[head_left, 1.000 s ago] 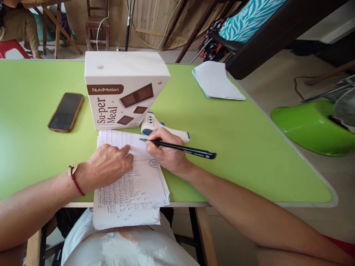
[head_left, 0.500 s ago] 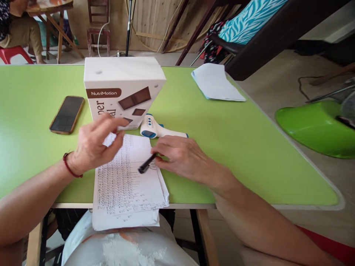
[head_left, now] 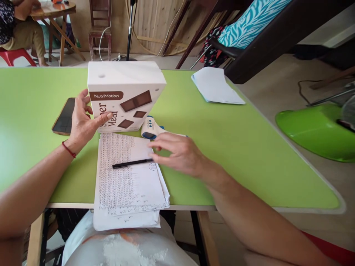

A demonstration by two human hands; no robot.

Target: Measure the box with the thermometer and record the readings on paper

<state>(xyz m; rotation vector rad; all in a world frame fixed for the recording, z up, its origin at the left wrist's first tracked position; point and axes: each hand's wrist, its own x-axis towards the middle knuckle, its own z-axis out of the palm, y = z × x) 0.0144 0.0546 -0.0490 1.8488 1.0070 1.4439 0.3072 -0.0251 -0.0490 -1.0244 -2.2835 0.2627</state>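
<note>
My left hand (head_left: 85, 120) is at the left side of a white NutriMotion box (head_left: 126, 75) that stands upright on the table. Its fingers are spread along the box's left edge, and the thumb lies across the front; whether it presses on the box I cannot tell. A black pen (head_left: 130, 163) lies flat on a stack of handwritten papers (head_left: 122, 192). Just right of the pen's end hovers my right hand (head_left: 179, 153), slightly blurred, fingers apart and nothing in them. Behind that hand is a white and blue infrared thermometer (head_left: 151, 127), its handle partly covered.
A phone (head_left: 63, 120) lies left of the box, partly behind my left hand. Folded white paper (head_left: 217, 87) rests near the green table's (head_left: 249, 159) far right corner. Beyond are a green chair (head_left: 316, 131), a wooden chair (head_left: 100, 33) and a seated person (head_left: 23, 33).
My right hand has let go of the pen, which now lies on the papers. My left hand has moved left and back from above the papers to the box's left edge.
</note>
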